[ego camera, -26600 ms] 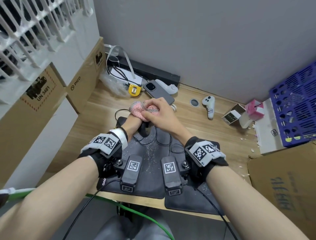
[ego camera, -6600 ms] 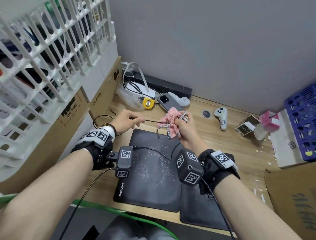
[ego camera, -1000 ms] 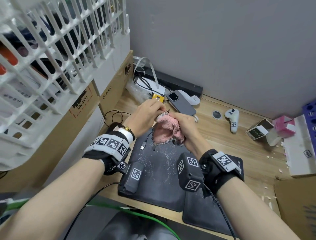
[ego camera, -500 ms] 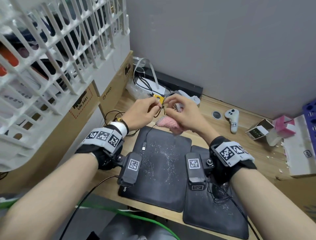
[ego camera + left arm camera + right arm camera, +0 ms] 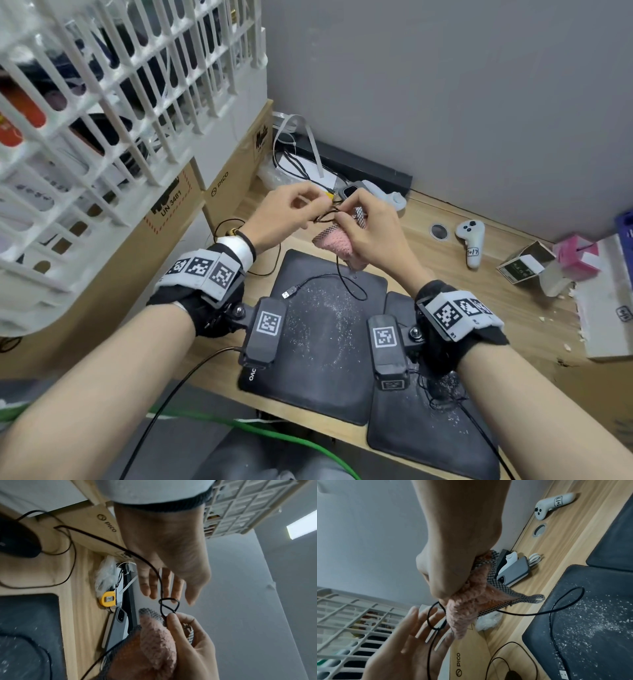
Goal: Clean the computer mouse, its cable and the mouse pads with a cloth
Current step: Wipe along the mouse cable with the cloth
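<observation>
Right hand [image 5: 368, 236] clamps the pink cloth [image 5: 337, 245] and pinches the thin, limp cable [image 5: 169, 606] at its loop above the 2 mouse pads [image 5: 322, 346], left hand [image 5: 171, 566] slack-fingered alongside; grab either side of that kink

office storeroom corner | wooden desk [image 5: 479, 291] | cardboard boxes [image 5: 178, 219] | white crates [image 5: 102, 102]

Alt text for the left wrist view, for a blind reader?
The right hand grips a pink cloth and pinches a looped black cable; the open left hand has the loop around one finger. The mouse lies on the desk.
</observation>
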`<state>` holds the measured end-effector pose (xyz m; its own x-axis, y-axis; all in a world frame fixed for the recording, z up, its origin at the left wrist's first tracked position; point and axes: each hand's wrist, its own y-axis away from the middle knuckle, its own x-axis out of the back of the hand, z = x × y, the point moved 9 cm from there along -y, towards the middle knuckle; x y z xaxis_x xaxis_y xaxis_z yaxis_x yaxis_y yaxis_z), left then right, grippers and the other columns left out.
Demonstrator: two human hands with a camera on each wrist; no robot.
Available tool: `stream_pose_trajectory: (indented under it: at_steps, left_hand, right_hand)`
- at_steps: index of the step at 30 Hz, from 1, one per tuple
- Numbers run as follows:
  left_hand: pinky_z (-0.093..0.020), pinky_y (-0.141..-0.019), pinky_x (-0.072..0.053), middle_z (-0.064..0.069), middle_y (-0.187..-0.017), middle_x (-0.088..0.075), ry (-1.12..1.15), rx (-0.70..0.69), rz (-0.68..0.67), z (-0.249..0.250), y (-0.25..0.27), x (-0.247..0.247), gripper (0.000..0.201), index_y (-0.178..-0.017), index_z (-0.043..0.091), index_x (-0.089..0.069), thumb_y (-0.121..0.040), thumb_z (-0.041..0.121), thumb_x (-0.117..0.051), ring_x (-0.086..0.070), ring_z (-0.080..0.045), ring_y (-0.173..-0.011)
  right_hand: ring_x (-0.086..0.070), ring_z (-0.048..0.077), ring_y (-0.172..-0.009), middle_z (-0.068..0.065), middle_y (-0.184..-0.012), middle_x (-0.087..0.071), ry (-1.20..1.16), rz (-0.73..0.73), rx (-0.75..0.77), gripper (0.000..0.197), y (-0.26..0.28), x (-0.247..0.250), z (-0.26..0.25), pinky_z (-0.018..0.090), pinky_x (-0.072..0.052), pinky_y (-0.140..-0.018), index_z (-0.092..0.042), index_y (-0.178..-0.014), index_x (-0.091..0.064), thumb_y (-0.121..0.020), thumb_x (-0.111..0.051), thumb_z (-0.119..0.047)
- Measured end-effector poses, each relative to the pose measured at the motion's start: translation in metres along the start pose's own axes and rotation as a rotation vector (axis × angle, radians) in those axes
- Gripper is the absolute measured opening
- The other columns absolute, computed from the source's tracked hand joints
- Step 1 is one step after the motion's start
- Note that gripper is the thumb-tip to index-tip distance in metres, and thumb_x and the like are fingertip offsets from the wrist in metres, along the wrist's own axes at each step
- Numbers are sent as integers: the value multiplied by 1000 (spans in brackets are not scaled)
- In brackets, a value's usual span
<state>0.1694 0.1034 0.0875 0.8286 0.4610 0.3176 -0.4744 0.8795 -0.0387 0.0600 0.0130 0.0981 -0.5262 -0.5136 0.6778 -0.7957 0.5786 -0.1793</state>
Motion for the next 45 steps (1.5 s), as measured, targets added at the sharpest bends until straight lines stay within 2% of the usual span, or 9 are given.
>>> stream_pose_trajectory:
  at_steps: [7,10,16,21,32,36,40,43,45]
  left_hand:
    - [-10,-67,-46,7,-78,-70,-314,7,188,0,-10,20,16,-82,15,-73,-88,28,-65,-60,-1,-69]
    - [-26,-68,-46,0,-72,-63,-147,157,273,-24,-10,32,20,-75,20,-66,-92,24,-57,-56,-12,-66]
    - [-29,-79,-46,7,-92,-54,-415,75,-172,-7,-4,-6,41,-130,19,-54,-95,2,-41,-55,-11,-82]
    - [-30,-66,-37,-3,-86,-55,-484,73,-224,4,-3,-7,32,-71,25,-62,-88,2,-49,-49,-13,-70]
    - [-22,-61,-27,4,-66,-26,1059,465,15,-17,6,1,29,-81,15,-34,-60,-4,-30,-29,-13,-58]
    - [-23,-52,-26,6,-50,-37,509,433,-217,-10,8,-2,26,-102,-1,-52,-85,18,-50,-23,-12,-51]
    - [-19,-46,-27,4,-53,-32,-252,367,-443,-13,8,-17,39,-79,15,-58,-97,48,-46,-27,-10,-45]
    - [-13,-43,-28,-1,-61,-44,-187,267,-259,-12,-2,-4,23,-88,3,-60,-98,21,-49,-29,-6,-43]
    - [-13,-43,-30,7,-52,-48,344,378,93,-33,-6,26,22,-83,10,-54,-100,15,-43,-30,-3,-38]
  right_hand:
    - [-50,-1,-64,-15,-77,-60,-45,-95,2,9,4,-3,1,16,-36,-64,-23,-82,-56,-88,-63,-22]
    - [-49,-6,-72,-16,-80,-55,-81,-129,50,9,9,-2,-7,7,-33,-69,-21,-85,-53,-91,-57,-15]
    - [-47,-7,-61,-14,-73,-53,-168,-227,-133,21,10,-15,2,8,-35,-59,-27,-71,-49,-88,-53,-15]
    - [-38,2,-53,-10,-66,-46,-264,-369,-212,21,16,-25,1,19,-31,-54,-21,-71,-51,-92,-51,-19]
    - [-37,4,-48,-2,-58,-42,-237,-468,-152,35,20,-21,-8,7,-31,-50,-12,-68,-48,-98,-55,-30]
    - [-40,7,-43,3,-57,-45,-97,-474,-112,35,19,-25,-1,12,-34,-48,-12,-66,-47,-96,-55,-28]
    - [-48,13,-50,9,-65,-50,41,-569,-10,33,24,-41,-5,32,-44,-60,-15,-65,-44,-94,-54,-25]
    - [-44,7,-43,7,-65,-46,-44,-542,-33,33,27,-39,-2,20,-39,-49,-7,-69,-46,-97,-53,-23]
    - [-44,6,-50,4,-68,-44,-99,-479,-65,35,30,-31,10,16,-36,-53,-4,-68,-47,-97,-53,-22]
